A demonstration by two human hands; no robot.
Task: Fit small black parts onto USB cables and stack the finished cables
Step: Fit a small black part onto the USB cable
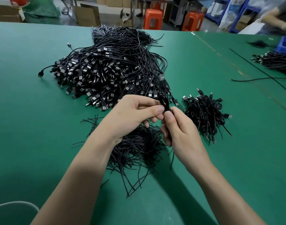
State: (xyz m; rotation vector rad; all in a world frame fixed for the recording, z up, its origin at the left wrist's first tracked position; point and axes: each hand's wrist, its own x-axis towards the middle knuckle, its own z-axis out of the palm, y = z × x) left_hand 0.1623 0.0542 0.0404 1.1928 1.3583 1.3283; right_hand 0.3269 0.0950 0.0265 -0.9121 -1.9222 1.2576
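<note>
Fingers (pixel 156 109) of left hand (pixel 134 114) and right hand (pixel 182 132) around USB cable (pixel 163 99)

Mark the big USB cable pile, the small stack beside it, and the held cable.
Big USB cable pile (pixel 106 75): head view, middle plugs.
Small stack (pixel 205 111): head view, tangled centre.
Held cable (pixel 162 85): head view, its plug.

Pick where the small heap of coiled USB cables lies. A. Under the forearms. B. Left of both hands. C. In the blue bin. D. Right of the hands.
D: the small heap of coiled cables lies on the green table to the right of the right hand, which with the left hand holds a looped cable.
</note>
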